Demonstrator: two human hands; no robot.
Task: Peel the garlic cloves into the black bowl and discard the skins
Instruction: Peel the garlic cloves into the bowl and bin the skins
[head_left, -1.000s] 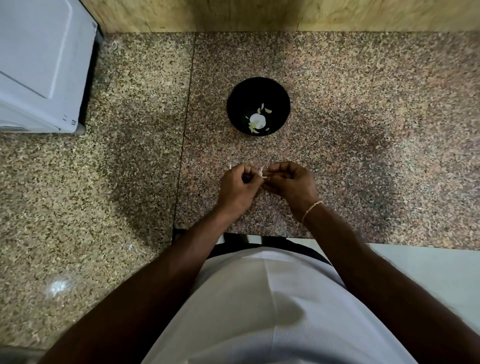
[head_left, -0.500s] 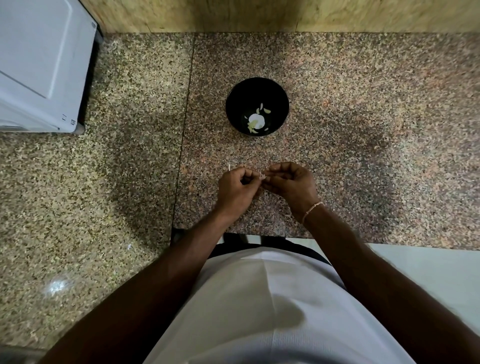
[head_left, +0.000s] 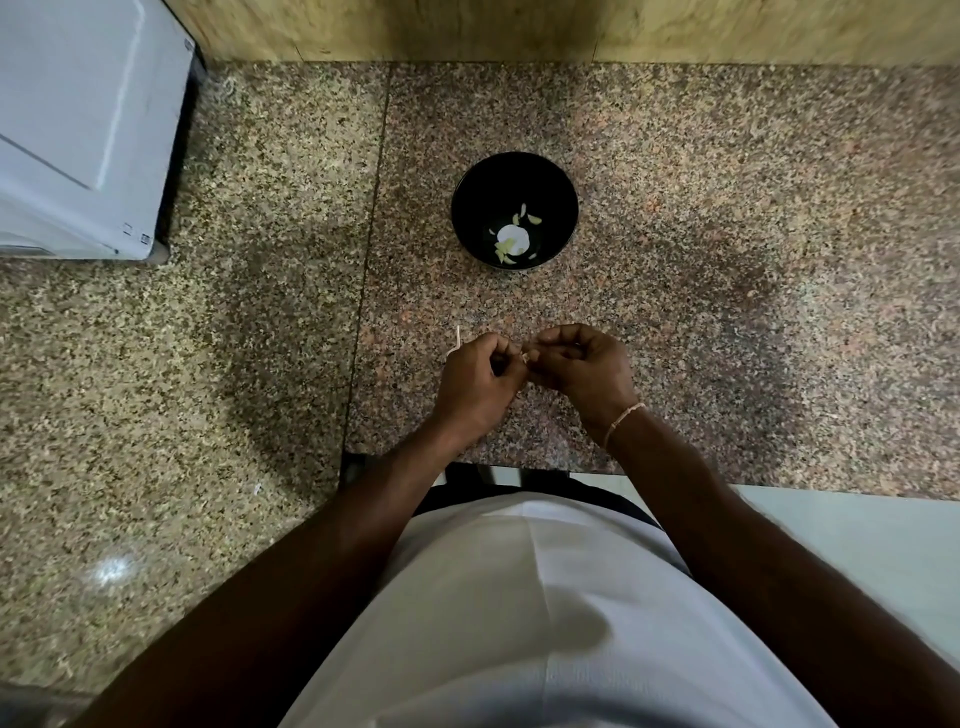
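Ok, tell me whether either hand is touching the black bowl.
Apart. The head view shows bare counter between the black bowl and both the left hand and right hand.

A home kitchen: speckled granite counter (head_left: 727, 260) against a wall, white appliance (head_left: 78, 130) (type unclear) at its corner

No legible text, brand, number or sign in the head view. The white appliance (head_left: 78, 124) at upper left bears two small marks near its lower corner, too small to read.
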